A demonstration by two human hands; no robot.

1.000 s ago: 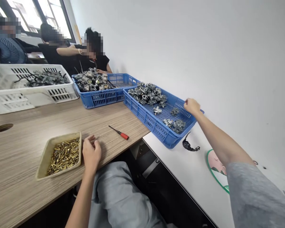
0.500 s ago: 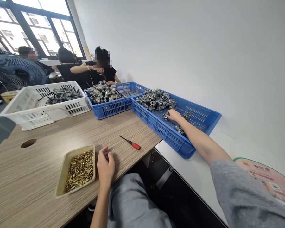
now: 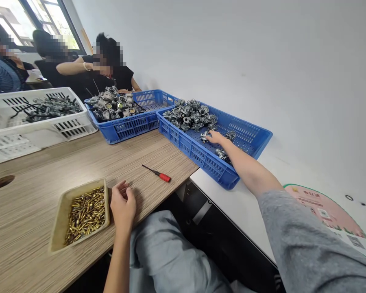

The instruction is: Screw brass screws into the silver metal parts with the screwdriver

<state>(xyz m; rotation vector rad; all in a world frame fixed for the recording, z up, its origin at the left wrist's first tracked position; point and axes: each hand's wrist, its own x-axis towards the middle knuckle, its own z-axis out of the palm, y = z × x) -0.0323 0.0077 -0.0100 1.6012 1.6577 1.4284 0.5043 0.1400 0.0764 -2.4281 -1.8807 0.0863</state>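
Observation:
My right hand (image 3: 216, 138) reaches into a blue crate (image 3: 198, 156), its fingers closed around a small grey metal part (image 3: 205, 136) on the crate floor. A heap of similar metal parts (image 3: 190, 114) fills the crate's far end. On the wooden table (image 3: 79, 162), my left hand (image 3: 122, 203) rests with its fingers loosely curled and nothing in them. It lies just right of a beige tray (image 3: 58, 211) of brass screws (image 3: 85, 213).
A red-handled screwdriver (image 3: 157, 174) lies on the wood. A second blue crate (image 3: 131, 125) and a white crate (image 3: 33, 136) hold more metal parts. Several people sit at the far end. A white table (image 3: 240, 203) with a round sticker (image 3: 329, 211) stands to the right.
My right hand moved from the crate's right rim down into the crate and onto a metal part. The crate shifted left over the black watch, which is now out of sight. My left hand stayed by the tray.

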